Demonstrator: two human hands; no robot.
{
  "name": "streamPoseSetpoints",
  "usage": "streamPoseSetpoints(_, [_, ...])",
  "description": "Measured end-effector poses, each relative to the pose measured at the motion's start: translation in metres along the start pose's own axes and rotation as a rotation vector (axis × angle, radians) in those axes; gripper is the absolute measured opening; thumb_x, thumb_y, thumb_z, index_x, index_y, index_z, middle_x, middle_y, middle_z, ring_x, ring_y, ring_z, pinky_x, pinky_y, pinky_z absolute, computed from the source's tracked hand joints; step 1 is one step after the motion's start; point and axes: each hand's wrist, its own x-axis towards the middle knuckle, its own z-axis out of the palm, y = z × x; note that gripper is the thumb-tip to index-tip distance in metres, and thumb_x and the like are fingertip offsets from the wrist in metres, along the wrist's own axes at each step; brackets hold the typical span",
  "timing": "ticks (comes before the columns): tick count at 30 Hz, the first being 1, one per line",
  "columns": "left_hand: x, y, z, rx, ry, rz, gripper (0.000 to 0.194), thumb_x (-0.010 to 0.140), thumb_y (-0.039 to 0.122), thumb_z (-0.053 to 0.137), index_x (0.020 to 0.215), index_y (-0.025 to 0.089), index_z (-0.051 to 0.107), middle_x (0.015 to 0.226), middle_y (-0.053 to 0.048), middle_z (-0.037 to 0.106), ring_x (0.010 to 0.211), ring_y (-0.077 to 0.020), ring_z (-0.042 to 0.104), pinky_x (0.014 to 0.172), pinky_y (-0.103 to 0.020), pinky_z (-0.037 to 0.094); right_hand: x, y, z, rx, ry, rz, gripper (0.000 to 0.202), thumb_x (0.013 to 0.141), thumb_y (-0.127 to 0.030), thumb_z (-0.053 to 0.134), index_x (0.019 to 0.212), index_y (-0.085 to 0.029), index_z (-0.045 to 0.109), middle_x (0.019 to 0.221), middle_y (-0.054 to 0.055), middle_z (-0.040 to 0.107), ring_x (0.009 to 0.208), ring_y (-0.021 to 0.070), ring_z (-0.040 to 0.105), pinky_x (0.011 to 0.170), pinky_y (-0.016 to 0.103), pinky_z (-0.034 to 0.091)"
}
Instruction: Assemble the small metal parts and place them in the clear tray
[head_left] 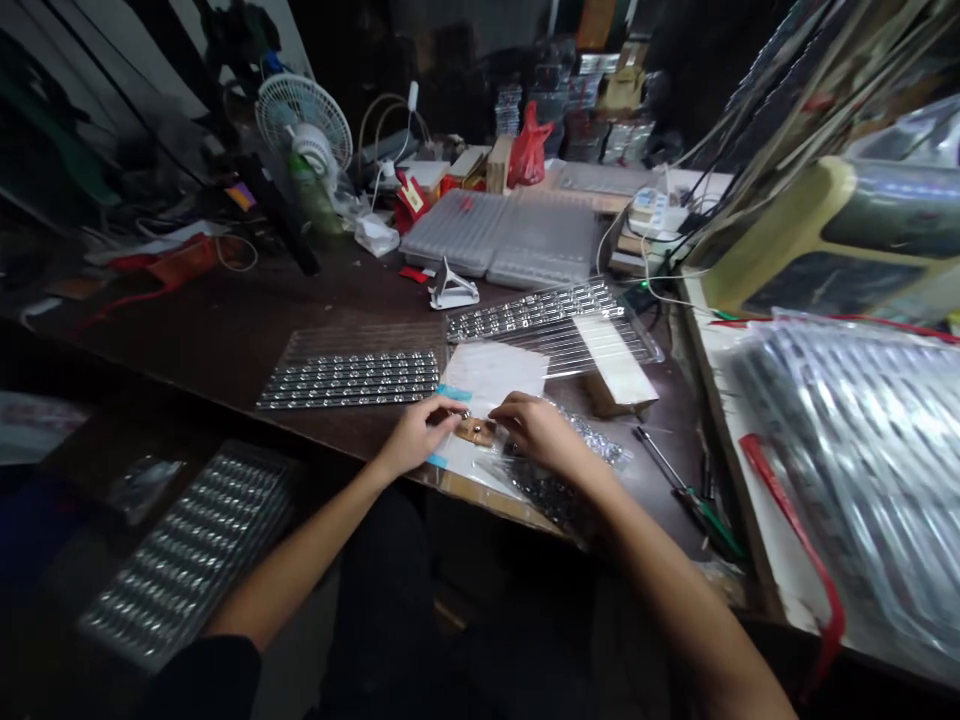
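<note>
My left hand [417, 436] reaches in from the left, thumb and forefinger pinched at the edge of a small brown block [475, 432] with shiny round metal bits on it. Across from it, my right hand [541, 432] is also pinched, fingertips just above the block's right end. What either pinch holds is too small to make out. The block lies on a white sheet [501, 366] fixed with blue tape [453, 393]. Beside and under my right hand are a heap of small shiny parts [594, 436] and a heap of dark small parts [559, 494].
Clear plastic trays with rows of metal parts lie left [352, 380] and behind [532, 308]. A long white-topped box [616, 362] and a green-handled screwdriver [709, 520] are at right. Farther back stand a white phone stand [453, 288] and a fan [304, 125]. Stacked trays [847, 450] fill the right side.
</note>
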Motion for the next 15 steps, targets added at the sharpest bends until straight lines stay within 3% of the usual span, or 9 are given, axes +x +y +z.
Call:
streamPoseSetpoints(4, [0.001,0.005,0.004,0.047,-0.071,0.127,0.014,0.088,0.025,0.064,0.095,0.019,0.074,0.099,-0.007,0.075,0.095,-0.0208,0.069,0.087,-0.033,0.053,0.004,0.003,0.009,0.021,0.04,-0.007,0.025,0.087,-0.009,0.058,0.1,-0.016,0.078,0.095,0.008,0.074,0.085,0.0178,0.067,0.078,0.024,0.047])
streamPoseSetpoints(15, [-0.007,0.006,0.012,0.184,-0.012,0.216,0.018,0.088,0.013,0.063,0.101,0.019,0.074,0.096,-0.006,0.073,0.089,-0.0194,0.068,0.082,-0.032,0.054,0.007,0.006,0.018,-0.008,0.056,0.039,0.021,0.086,-0.012,0.06,0.096,-0.018,0.077,0.093,0.006,0.076,0.083,0.0177,0.069,0.074,0.025,0.048])
